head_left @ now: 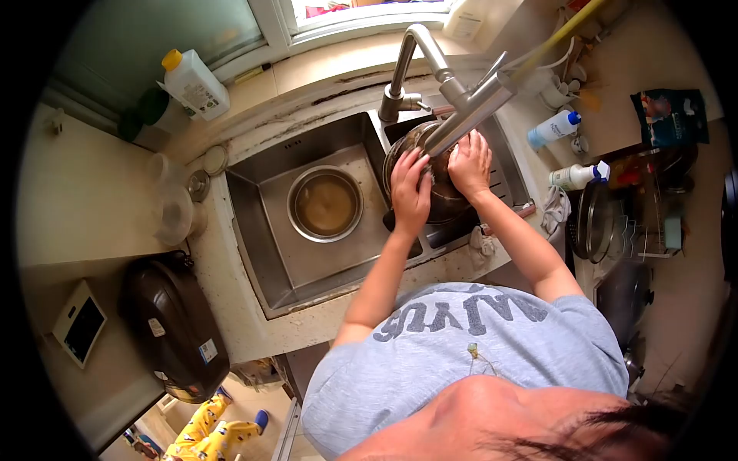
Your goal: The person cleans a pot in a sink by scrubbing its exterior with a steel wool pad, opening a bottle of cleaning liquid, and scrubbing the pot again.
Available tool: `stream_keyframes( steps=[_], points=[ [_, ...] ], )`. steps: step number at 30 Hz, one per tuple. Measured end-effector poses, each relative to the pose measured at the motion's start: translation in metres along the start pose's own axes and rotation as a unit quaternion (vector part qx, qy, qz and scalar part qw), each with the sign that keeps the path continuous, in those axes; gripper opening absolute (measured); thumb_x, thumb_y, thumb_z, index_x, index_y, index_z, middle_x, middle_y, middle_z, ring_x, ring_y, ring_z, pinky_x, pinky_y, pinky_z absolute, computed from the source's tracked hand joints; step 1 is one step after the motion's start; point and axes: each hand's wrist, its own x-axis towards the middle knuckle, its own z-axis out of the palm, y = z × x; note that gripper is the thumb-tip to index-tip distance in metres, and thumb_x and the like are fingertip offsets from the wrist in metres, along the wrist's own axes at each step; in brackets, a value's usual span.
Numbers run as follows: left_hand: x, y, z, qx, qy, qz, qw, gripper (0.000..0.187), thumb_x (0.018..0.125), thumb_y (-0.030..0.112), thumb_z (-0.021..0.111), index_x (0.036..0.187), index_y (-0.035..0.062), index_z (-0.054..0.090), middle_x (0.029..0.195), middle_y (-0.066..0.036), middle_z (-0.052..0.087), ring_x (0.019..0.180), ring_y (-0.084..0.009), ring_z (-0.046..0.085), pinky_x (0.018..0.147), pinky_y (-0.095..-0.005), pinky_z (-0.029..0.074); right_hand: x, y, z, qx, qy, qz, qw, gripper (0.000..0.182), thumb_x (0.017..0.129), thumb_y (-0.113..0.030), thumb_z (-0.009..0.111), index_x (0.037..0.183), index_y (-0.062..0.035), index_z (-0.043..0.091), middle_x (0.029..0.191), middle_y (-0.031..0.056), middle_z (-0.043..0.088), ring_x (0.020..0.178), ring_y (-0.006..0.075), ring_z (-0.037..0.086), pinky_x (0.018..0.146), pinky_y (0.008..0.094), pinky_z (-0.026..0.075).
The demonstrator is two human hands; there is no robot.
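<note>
Over the right sink basin sits a dark round pot or pan (442, 184), partly covered by the faucet head and my hands. My left hand (410, 192) lies against its left side, fingers bent over something too hidden to name. On its upper right, my right hand (470, 164) rests with the fingers close together. The steel faucet (461, 115) reaches over the pot between both hands. A metal bowl (325, 203) with cloudy brownish liquid stands in the left basin (296, 265).
A white bottle with a yellow cap (196, 84) stands back left. Right of the sink are a blue-capped bottle (553, 129), a spray bottle (576, 177), a rag (555, 209) and a dish rack (649, 223). Another person's yellow-trousered legs (204, 434) show at lower left.
</note>
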Motion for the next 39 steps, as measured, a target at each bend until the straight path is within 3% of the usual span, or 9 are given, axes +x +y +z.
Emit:
stream_keyframes(
  steps=[2,5,15,19,21,29,35,37,39],
  points=[
    [0.035,-0.037,0.008,-0.127,-0.044,0.004,0.991,0.022,0.085,0.008,0.054,0.106,0.0015,0.059,0.104,-0.012,0.061,0.102,-0.025,0.055,0.092,-0.0319,0.04,-0.002,0.002,0.0,-0.002,-0.001,0.004,1.0,0.042,0.081,-0.015,0.048,0.122,-0.009,0.046,0.124,0.0172,0.044,0.114,0.034,0.04,0.095,0.0464,0.032],
    [0.042,-0.107,0.004,-0.286,-0.065,-0.266,0.918,0.023,0.091,0.012,0.047,0.108,0.0007,0.057,0.104,-0.009,0.061,0.099,-0.016,0.055,0.089,-0.0286,0.041,-0.001,0.001,0.0,0.001,-0.003,0.014,1.0,0.042,0.081,-0.015,0.048,0.122,-0.009,0.046,0.124,0.0172,0.043,0.114,0.0343,0.04,0.095,0.0472,0.032],
    [-0.022,-0.035,0.01,-0.029,0.087,-0.017,0.996,0.027,0.089,0.011,0.048,0.115,0.0032,0.052,0.122,-0.015,0.051,0.113,-0.0289,0.047,0.097,-0.0358,0.035,0.002,0.0,-0.003,0.011,-0.023,0.035,0.999,0.042,0.081,-0.015,0.049,0.123,-0.009,0.044,0.126,0.018,0.042,0.116,0.0349,0.039,0.096,0.0475,0.031],
    [-0.011,-0.117,0.01,-0.058,0.063,-0.226,0.97,0.026,0.092,0.018,0.045,0.11,0.0012,0.055,0.107,-0.015,0.058,0.099,-0.0286,0.055,0.087,-0.034,0.042,0.002,0.0,0.0,0.023,-0.004,0.045,0.999,0.043,0.081,-0.015,0.049,0.123,-0.0095,0.044,0.126,0.018,0.041,0.116,0.0352,0.038,0.096,0.0481,0.031],
    [-0.019,-0.118,0.01,0.05,0.078,-0.119,0.989,0.026,0.091,0.018,0.049,0.109,0.0012,0.055,0.105,-0.016,0.059,0.094,-0.0268,0.056,0.084,-0.0334,0.044,0.004,0.0,0.004,0.014,-0.006,0.055,0.998,0.043,0.081,-0.016,0.049,0.123,-0.0104,0.045,0.126,0.0178,0.041,0.116,0.0352,0.038,0.095,0.0483,0.031],
    [-0.052,-0.026,-0.004,-0.146,0.137,-0.271,0.942,0.039,0.093,0.021,0.047,0.123,-0.0032,0.039,0.115,-0.013,0.052,0.107,-0.0184,0.047,0.094,-0.0301,0.036,0.006,0.011,-0.015,0.2,0.0,0.083,0.976,0.031,0.081,-0.016,0.053,0.111,-0.0071,0.055,0.122,0.0147,0.047,0.113,0.0304,0.044,0.097,0.0404,0.033],
    [-0.029,0.03,0.001,-0.402,-0.036,-0.25,0.88,0.05,0.097,0.036,0.03,0.136,0.0044,0.025,0.13,-0.009,0.038,0.119,-0.0174,0.037,0.102,-0.0319,0.027,-0.041,-0.024,-0.072,0.523,-0.104,-0.16,0.831,0.037,0.087,-0.011,0.053,0.123,-0.0048,0.045,0.121,0.0108,0.05,0.111,0.0187,0.048,0.092,0.0287,0.039],
    [-0.021,0.053,-0.001,-0.538,-0.1,-0.332,0.769,0.057,0.096,0.043,0.027,0.139,0.0045,0.021,0.134,-0.01,0.034,0.122,-0.0187,0.035,0.103,-0.0333,0.025,-0.041,-0.022,-0.072,0.552,-0.116,-0.081,0.822,0.038,0.086,-0.012,0.055,0.123,-0.0048,0.046,0.12,0.01,0.051,0.109,0.0174,0.049,0.092,0.0286,0.039],
    [-0.025,0.04,0.003,-0.563,-0.089,-0.302,0.764,0.057,0.096,0.035,0.037,0.139,0.0035,0.02,0.136,-0.012,0.032,0.124,-0.0209,0.034,0.103,-0.0337,0.025,-0.032,-0.014,-0.082,0.63,-0.194,0.064,0.749,0.04,0.083,-0.012,0.06,0.12,-0.0049,0.049,0.116,0.0077,0.053,0.103,0.0149,0.05,0.091,0.028,0.039]
  ],
)
